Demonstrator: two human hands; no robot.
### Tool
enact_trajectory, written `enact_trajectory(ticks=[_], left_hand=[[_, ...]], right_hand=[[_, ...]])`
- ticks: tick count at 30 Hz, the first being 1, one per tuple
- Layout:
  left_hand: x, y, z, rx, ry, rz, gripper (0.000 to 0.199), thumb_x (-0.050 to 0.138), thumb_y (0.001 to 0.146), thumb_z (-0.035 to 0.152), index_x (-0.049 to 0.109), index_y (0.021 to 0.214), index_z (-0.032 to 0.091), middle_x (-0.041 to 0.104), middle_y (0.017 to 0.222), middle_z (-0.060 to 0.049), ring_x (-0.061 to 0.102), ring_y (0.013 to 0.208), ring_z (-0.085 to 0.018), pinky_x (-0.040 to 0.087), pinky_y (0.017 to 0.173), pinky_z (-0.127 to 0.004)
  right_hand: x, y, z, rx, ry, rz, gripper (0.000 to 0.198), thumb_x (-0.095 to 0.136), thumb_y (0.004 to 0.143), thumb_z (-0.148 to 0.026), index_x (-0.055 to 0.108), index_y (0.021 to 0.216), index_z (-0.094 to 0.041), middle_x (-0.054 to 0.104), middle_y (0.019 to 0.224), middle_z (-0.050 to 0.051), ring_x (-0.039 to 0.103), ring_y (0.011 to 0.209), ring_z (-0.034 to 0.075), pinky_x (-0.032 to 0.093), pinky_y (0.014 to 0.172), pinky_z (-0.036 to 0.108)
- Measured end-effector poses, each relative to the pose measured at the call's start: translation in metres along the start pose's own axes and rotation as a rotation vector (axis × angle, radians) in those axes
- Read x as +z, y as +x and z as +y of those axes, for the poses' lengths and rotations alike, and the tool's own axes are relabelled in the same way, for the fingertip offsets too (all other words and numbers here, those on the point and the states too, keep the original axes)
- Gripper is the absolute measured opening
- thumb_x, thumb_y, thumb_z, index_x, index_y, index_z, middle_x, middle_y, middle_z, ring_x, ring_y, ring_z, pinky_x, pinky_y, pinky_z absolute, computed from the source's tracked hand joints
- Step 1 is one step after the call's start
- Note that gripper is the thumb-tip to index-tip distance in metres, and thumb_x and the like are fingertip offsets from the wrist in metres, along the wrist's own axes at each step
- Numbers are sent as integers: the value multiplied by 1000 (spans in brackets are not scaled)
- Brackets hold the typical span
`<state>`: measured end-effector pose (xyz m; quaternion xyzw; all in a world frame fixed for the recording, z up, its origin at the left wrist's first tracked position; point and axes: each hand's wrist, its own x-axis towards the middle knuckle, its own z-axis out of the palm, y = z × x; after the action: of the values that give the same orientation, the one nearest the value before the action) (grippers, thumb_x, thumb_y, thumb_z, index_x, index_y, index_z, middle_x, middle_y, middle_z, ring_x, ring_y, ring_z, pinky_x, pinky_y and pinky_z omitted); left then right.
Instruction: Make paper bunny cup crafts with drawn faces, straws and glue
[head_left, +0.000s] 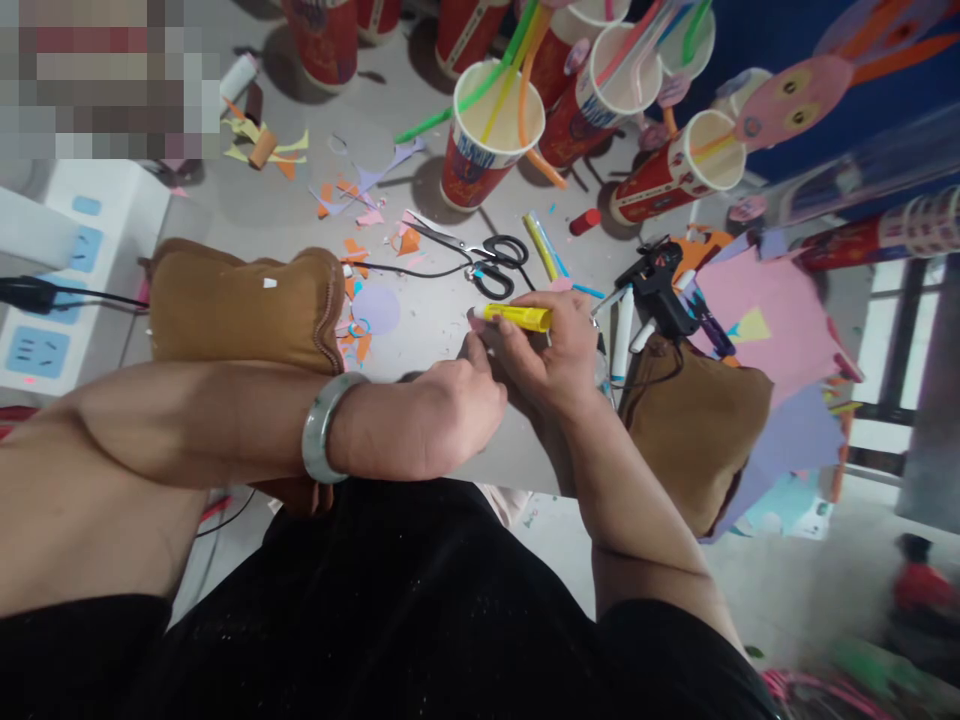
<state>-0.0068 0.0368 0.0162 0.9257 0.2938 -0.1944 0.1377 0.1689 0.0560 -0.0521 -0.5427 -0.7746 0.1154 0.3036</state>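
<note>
Though partly beyond it, yellow marker (pixel 517 317) within the right grip (pixel 556 348).

Across the far side of your table (pixel 277 215) stand red cups (pixel 322 45), some with coloured straws (pixel 517 50) in them; a pink figure (pixel 796 98) with two eyes leans from one on the far right. Nearer you, black-handled scissors (pixel 466 250) lie in the middle, with paper scraps (pixel 367 190) scattered to their left and a purple disc (pixel 379 308) just beside the left cushion (pixel 232 310). Left of that cushion you have a white power strip (pixel 112 235) with blue sockets. To your right, a black glue gun (pixel 664 295) sits near the right cushion (pixel 701 430), beside pink paper (pixel 772 290) and purple paper (pixel 802 430).
</note>
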Motion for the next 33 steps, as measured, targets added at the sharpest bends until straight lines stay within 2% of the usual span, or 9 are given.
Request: enact_trajectory(ticks=[4, 7, 10, 15, 17, 20, 25, 31, 33], left_hand=[[-13, -4, -2, 8, -18, -74, 59, 59, 97, 27, 54, 152, 5, 53, 152, -33, 76, 96, -40, 60, 71, -44], [-10, -4, -2, -7, -68, -40, 60, 61, 96, 28, 54, 152, 7, 53, 152, -33, 76, 97, -41, 60, 74, -47], [-3, -3, -1, -14, -94, -31, 61, 63, 96, 32, 56, 151, 8, 52, 153, -32, 76, 94, -40, 59, 72, -48], [-7, -2, -1, -17, -87, -39, 63, 67, 94, 34, 56, 151, 9, 49, 157, -30, 71, 114, -45, 61, 77, -46], [-14, -3, -1, -8, -68, -72, 66, 66, 95, 34, 53, 153, 6, 50, 155, -31, 71, 114, -46, 61, 78, -46], [-19, -3, -1, 10, -38, -121, 67, 63, 97, 33, 49, 154, 2, 51, 152, -35, 75, 103, -43, 61, 75, -46], [-13, -2, -2, 19, -26, -69, 69, 66, 96, 38, 51, 153, 1, 46, 155, -37, 76, 101, -43, 61, 73, -44], [-24, -3, -4, -17, -60, -150, 71, 68, 95, 43, 51, 154, 7, 53, 151, -34, 75, 107, -37, 60, 79, -39], [-27, -3, -4, -11, -37, -157, 72, 67, 96, 46, 50, 155, 10, 54, 151, -33, 76, 102, -37, 60, 76, -39]], right_hand=[[-5, 1, 2, -26, -3, 62, 18, 62, 96, -44, 62, 105, -28, 72, 94, 6, 61, 92, 26, 53, 85, 48], [-4, 1, 2, -72, -2, 16, 16, 63, 95, -43, 62, 102, -28, 72, 90, 3, 62, 87, 24, 52, 88, 48], [0, 2, 1, -61, -7, -52, 18, 62, 96, -44, 62, 103, -28, 72, 93, 1, 64, 86, 22, 51, 93, 50], [1, 1, 1, 15, 15, -13, 22, 61, 97, -47, 61, 108, -28, 73, 96, 3, 66, 92, 25, 48, 98, 51], [-1, 1, 1, 27, 24, -5, 22, 60, 97, -48, 61, 107, -28, 73, 95, 3, 65, 94, 26, 49, 96, 50], [-2, 2, 0, -1, 30, -40, 19, 61, 96, -46, 62, 104, -28, 72, 92, 2, 64, 88, 24, 50, 94, 49], [-1, 1, -2, 25, 23, 1, 18, 62, 96, -43, 62, 105, -27, 73, 95, 3, 65, 90, 23, 48, 97, 49], [-1, 0, 0, -1, 17, -22, 17, 66, 93, -41, 63, 102, -27, 73, 94, 2, 66, 91, 23, 49, 98, 49], [0, 1, -1, 14, 11, 27, 17, 66, 94, -42, 64, 101, -27, 73, 94, 2, 67, 91, 23, 50, 98, 50]])
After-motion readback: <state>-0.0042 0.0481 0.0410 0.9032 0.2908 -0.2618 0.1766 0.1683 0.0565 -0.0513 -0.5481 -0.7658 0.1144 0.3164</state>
